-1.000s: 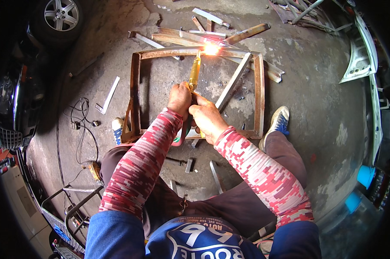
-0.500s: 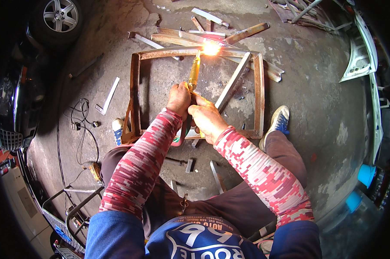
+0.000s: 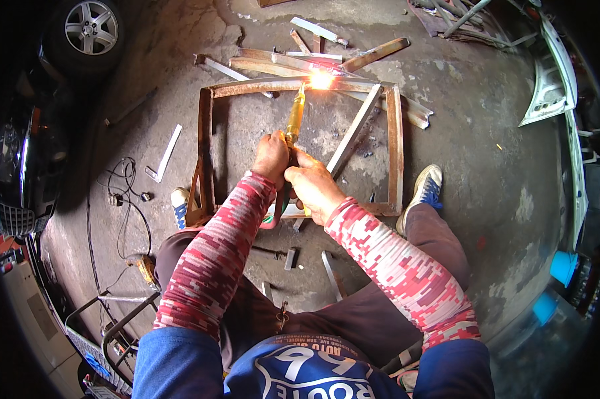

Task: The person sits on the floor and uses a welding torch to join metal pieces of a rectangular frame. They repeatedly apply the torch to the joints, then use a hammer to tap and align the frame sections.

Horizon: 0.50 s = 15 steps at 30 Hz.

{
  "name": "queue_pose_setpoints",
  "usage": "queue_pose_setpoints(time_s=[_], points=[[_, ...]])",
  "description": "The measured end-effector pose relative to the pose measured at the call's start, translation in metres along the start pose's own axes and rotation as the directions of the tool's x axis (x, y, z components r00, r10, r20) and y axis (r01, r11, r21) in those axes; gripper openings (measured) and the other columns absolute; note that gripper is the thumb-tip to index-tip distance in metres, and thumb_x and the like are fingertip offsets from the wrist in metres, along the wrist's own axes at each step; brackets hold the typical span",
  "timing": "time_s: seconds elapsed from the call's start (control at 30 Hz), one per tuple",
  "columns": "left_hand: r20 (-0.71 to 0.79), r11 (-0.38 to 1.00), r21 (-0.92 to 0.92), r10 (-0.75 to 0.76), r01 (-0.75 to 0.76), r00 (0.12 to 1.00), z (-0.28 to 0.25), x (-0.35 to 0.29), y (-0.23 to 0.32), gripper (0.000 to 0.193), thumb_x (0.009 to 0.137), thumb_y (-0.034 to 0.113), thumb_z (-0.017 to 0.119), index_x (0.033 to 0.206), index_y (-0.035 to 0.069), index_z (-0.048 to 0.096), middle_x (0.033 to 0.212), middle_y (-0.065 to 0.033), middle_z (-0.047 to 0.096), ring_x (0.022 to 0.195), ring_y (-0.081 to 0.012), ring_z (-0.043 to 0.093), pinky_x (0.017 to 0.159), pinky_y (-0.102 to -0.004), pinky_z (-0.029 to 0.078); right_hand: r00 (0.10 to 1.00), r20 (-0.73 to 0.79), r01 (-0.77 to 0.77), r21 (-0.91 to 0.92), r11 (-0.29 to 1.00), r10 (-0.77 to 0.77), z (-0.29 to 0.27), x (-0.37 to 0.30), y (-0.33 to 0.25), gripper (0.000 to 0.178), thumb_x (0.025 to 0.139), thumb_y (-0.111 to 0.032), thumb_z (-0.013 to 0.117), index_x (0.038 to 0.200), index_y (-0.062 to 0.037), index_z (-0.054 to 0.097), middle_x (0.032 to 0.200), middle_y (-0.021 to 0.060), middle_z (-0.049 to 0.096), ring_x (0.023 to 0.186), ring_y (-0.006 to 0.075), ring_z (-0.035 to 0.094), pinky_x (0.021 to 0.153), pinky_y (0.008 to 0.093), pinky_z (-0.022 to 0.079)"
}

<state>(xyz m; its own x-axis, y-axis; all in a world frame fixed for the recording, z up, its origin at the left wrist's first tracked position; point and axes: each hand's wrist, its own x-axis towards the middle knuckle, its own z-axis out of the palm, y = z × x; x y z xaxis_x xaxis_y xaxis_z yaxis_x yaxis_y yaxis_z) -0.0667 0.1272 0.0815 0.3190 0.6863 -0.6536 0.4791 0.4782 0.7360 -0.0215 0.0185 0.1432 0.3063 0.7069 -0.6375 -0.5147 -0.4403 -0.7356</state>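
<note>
Fingers (image 3: 278, 138) of the left hand (image 3: 270, 158) and right hand (image 3: 316, 190) are clamped around the yellow torch-like tool (image 3: 295, 120), tip beside the bright glow (image 3: 322, 78) at the rusty frame (image 3: 207, 143), where an unsteady grip could misdirect the heat.

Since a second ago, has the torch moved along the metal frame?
No, no visible shift: against the metal frame, the torch points at the same stretch of far bar.
</note>
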Motion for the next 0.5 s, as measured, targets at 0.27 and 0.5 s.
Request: queue_pose_setpoints(time_s=[0.27,0.5], points=[[0.043,0.995,-0.100,0.011,-0.007,0.999,-0.0007,-0.0042,0.0020,0.035,0.090,0.027,0.041,0.102,-0.003,0.055,0.080,-0.0150,0.057,0.065,-0.0249,0.056,0.060,-0.0420,0.046,1.000,-0.006,-0.024,0.051,0.998,0.024,0.0018,-0.0044,-0.0042,0.053,0.085,-0.009,0.047,0.138,-0.0158,0.049,0.084,-0.0010,0.057,0.059,0.0077,0.049,0.045,0.0228,0.036],[0.016,0.999,-0.044,0.013,-0.012,1.000,0.0013,0.0029,-0.0020,0.034,0.094,0.026,0.038,0.092,0.001,0.060,0.078,-0.0132,0.059,0.069,-0.0224,0.057,0.063,-0.0407,0.046,1.000,0.008,-0.024,0.030,0.999,0.024,-0.0011,-0.0022,-0.0032,0.054,0.085,-0.009,0.046,0.138,-0.0159,0.048,0.082,-0.0011,0.055,0.058,0.0076,0.048,0.045,0.0231,0.036]])
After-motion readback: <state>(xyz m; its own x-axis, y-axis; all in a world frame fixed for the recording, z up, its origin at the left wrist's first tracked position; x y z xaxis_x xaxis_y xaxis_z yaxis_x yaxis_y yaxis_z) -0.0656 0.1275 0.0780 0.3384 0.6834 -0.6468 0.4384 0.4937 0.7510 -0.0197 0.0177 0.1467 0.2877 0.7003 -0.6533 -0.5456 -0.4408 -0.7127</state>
